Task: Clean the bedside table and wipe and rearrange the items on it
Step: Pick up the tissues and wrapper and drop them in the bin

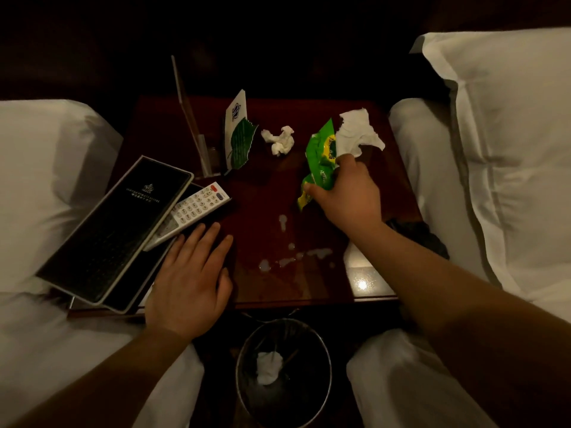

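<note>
The dark red bedside table (265, 193) stands between two beds. My right hand (349, 193) grips a green snack wrapper (319, 159) together with a white tissue (358, 134) over the table's right side. My left hand (194, 279) lies flat, fingers apart, on the table's front left, beside a white remote (197, 208). A black folder (114, 227) overlaps the remote and juts past the left edge. A crumpled tissue (279, 139) lies at the back middle. White spill marks (293, 257) dot the front of the table.
A leaf-print card (239, 134) and a clear acrylic stand (197, 131) rise at the back left. A black bin (282, 372) with a tissue inside sits on the floor below the front edge. White beds (46, 180) and pillows (509, 134) flank both sides.
</note>
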The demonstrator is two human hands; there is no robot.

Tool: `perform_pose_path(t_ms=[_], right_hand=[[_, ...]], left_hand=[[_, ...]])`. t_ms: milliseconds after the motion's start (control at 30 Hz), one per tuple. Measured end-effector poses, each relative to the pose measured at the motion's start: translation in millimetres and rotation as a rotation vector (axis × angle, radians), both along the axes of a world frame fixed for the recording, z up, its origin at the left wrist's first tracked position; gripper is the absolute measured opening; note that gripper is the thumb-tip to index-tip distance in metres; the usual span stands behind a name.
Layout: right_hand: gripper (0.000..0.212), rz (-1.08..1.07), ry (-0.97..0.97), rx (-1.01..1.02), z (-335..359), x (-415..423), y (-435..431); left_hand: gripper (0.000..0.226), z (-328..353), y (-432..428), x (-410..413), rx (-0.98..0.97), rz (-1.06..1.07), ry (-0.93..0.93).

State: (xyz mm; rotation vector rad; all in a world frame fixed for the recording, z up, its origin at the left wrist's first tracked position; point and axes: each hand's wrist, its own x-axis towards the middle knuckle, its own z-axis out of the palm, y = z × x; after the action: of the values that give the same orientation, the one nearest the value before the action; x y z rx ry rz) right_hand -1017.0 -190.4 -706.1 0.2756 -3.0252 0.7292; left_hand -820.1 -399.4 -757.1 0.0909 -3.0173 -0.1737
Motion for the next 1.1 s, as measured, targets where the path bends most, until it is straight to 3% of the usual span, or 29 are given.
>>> perform_pose_path(t_ms=[100, 233, 367, 600, 800, 967, 1100], right_hand=[[0.039, -0.058, 0.014, -0.022, -9.0, -7.2, -1.0], [0.025, -0.058, 0.07, -0.233, -5.2, 6.9, 13.4], [0.019, -0.057, 0.049, -0.486, 6.0, 37.8, 27.6], [0.02, -0.012, -0.052, -0.706, 29.2, 114.0, 40.1], [0.019, 0.075, -0.273, -0.742, 18.8, 199.0, 63.7], [0.04, 0.166, -0.332, -0.51, -27.4, 247.2, 81.7], [0.035, 0.084, -0.534, -0.429, -88.0, 266.2, 82.6]], left_hand=[[0.056, 0.0, 0.3, -0.7, 0.003, -0.001, -0.002], [0.056, 0.3, -0.3, -0.3, -0.024, -0.002, -0.02], [0.057, 0.7, -0.5, -1.1, -0.037, 0.003, -0.041], [0.056, 1.5, 0.8, -1.4, -0.038, 0.014, -0.029], [0.056, 1.6, 1.8, -1.2, -0.041, 0.02, -0.018], [0.056, 0.6, 1.5, -1.8, -0.037, 0.021, -0.018], [0.055, -0.6, 1.3, -0.8, -0.042, 0.025, -0.01]])
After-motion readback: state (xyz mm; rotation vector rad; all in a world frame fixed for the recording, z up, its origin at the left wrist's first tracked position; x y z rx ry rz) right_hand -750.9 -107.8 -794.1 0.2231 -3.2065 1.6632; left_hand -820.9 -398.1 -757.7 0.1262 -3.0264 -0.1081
